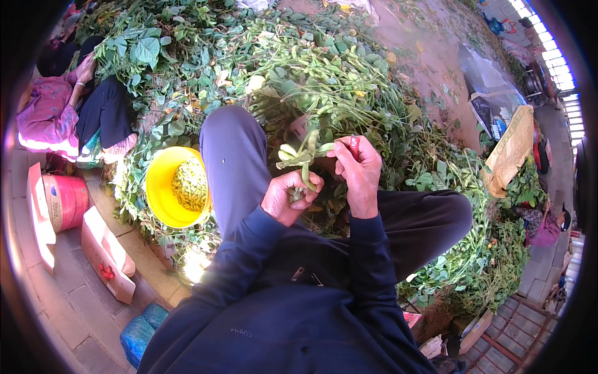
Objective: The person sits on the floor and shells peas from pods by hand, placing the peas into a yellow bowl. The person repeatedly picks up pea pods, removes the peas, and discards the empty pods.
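My left hand (293, 195) is closed around some green beans, with a stem of bean pods (306, 152) standing out above its fingers. Close by on the right, my right hand (356, 163) pinches the tip of a pod on that stem between thumb and forefinger, and a red band bearing writing wraps one finger. A yellow bucket (154, 187) with many shelled green beans (190, 184) inside stands beside my left knee. In front of my legs lies a large heap of picked bean plants (327, 89) with pods.
Another person (51, 112) sits at the upper left, and one more (546, 226) at the far right. A pink bucket (74, 201), an open cardboard box (105, 252) and blue plastic bags (140, 332) are at the left. A brown paper sack (509, 149) lies on plants at the right.
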The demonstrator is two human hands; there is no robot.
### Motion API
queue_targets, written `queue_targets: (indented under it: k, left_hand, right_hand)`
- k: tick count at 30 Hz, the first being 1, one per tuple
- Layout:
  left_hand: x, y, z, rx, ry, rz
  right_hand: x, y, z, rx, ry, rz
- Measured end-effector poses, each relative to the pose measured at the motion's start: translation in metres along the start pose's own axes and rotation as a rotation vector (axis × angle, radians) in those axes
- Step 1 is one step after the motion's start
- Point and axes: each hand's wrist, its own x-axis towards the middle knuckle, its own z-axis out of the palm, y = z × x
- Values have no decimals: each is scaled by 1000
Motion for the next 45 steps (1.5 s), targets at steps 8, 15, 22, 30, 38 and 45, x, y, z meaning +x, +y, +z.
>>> queue_targets:
  k: [8, 15, 22, 30, 38, 45]
  left_hand:
    - [-5, -2, 9, -43, 48, 1]
    - [3, -27, 17, 238, 65, 323]
    - [16, -38, 17, 233, 119, 401]
    - [23, 5, 24, 165, 89, 317]
    - [26, 20, 18, 310, 26, 335]
    - [30, 18, 14, 326, 58, 384]
  right_hand:
    - [2, 7, 3, -160, -13, -86]
    - [-2, -4, 17, -340, 20, -286]
    - [-10, -21, 19, -515, 14, -373]
    - [-26, -8, 5, -242, -17, -70]
    - [-38, -17, -4, -200, -256, -25]
    - [-38, -24, -13, -118, -308, -3]
